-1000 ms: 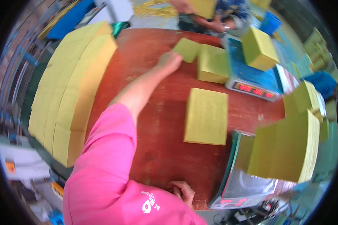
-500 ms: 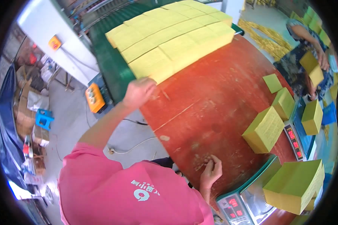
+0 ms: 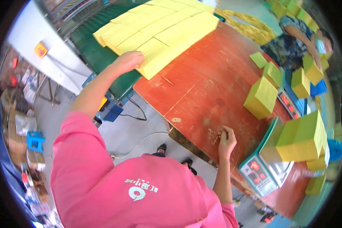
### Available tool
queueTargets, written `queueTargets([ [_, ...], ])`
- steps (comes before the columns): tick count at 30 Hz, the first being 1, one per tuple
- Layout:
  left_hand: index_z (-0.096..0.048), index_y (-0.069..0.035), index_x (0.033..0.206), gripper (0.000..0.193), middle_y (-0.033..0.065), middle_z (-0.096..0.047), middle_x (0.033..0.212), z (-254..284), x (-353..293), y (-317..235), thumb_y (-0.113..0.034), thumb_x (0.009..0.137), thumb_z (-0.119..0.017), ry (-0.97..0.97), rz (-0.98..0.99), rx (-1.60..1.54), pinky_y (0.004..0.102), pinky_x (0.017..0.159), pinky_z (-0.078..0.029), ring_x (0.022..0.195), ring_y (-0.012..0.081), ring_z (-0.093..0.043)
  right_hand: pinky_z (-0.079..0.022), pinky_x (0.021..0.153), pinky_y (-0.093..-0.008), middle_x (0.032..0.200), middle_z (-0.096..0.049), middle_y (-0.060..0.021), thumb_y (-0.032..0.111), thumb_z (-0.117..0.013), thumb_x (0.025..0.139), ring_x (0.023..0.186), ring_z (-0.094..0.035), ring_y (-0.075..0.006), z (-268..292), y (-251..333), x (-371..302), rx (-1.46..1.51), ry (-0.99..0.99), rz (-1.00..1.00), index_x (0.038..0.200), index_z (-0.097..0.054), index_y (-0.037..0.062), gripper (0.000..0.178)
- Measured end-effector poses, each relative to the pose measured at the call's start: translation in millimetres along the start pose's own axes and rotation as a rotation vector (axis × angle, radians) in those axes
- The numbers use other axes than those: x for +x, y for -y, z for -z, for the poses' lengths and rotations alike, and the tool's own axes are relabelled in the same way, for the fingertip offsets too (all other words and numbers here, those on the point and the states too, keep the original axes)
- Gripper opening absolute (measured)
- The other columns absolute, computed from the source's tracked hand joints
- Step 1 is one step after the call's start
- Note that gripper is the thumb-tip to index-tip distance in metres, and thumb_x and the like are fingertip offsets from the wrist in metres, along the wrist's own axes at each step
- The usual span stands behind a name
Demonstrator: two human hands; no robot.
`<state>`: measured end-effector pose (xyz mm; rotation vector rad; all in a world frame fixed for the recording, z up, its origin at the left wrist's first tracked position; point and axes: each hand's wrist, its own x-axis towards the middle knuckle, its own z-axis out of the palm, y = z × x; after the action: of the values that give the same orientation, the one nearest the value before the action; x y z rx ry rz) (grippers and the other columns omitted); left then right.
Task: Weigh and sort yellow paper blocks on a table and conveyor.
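Observation:
My left hand (image 3: 130,61) is at the near left corner of a broad block of yellow paper stacks (image 3: 159,36), its fingers curled against the stacks' edge. Whatever lies inside those fingers is hidden. The stacks sit side by side in rows, partly on a green ribbed conveyor (image 3: 81,41) and up against the red table (image 3: 190,87). My right hand (image 3: 227,140) hovers over or rests on the table's near edge, thumb and fingers drawn together, with nothing visible in them. Beside it stands a green-framed digital scale (image 3: 256,174) bearing tall yellow paper stacks (image 3: 302,138).
Yellow blocks (image 3: 261,97) stand on the table's right side by a second scale (image 3: 288,104). Across the table a masked co-worker (image 3: 288,41) handles a yellow block. An orange switch box (image 3: 40,49) hangs on a white post; a blue stool (image 3: 35,141) and cables are on the floor.
The view has shifted, and the table and stacks appear further up and left. Both hands keep much the same posture. The co-worker's hand has lowered a block near the second scale.

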<state>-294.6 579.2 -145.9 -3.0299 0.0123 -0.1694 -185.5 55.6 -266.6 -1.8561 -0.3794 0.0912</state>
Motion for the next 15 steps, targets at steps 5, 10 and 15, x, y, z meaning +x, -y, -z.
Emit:
queueTargets([
  [5, -0.059, -0.004, 0.087, 0.020, 0.0154, -0.061, 0.089, 0, 20, 21, -0.016, 0.078, -0.071, 0.000, -0.186, -0.064, 0.0464, 0.079, -0.050, 0.091, 0.0371, -0.060, -0.053, 0.075, -0.0286, 0.093, -0.069, -0.0082, -0.002, -0.057, 0.092, 0.084, -0.066, -0.0148, -10, -14, -4, 0.022, -0.170, -0.124, 0.105, -0.067, 0.0004, 0.017],
  [10, -0.061, 0.003, 0.099, 0.015, 0.0243, -0.064, 0.100, -6, 3, 49, -0.005, 0.086, -0.062, -0.071, -0.253, -0.120, 0.0472, 0.082, -0.050, 0.096, 0.0424, -0.060, -0.055, 0.071, -0.0307, 0.090, -0.070, -0.0109, -0.004, -0.059, 0.087, 0.078, -0.067, -0.0163, -74, 8, -36, 0.124, -0.163, -0.065, 0.101, -0.067, 0.0000, 0.017],
  [15, -0.061, 0.006, 0.106, 0.020, 0.0243, -0.064, 0.105, -11, 7, 38, 0.000, 0.087, -0.059, -0.076, -0.248, -0.032, 0.0446, 0.085, -0.051, 0.100, 0.0407, -0.061, -0.054, 0.064, -0.0304, 0.080, -0.067, -0.0103, -0.005, -0.055, 0.086, 0.070, -0.065, -0.0135, -130, 53, -72, 0.379, -0.047, -0.149, 0.098, -0.066, -0.0014, 0.017],
])
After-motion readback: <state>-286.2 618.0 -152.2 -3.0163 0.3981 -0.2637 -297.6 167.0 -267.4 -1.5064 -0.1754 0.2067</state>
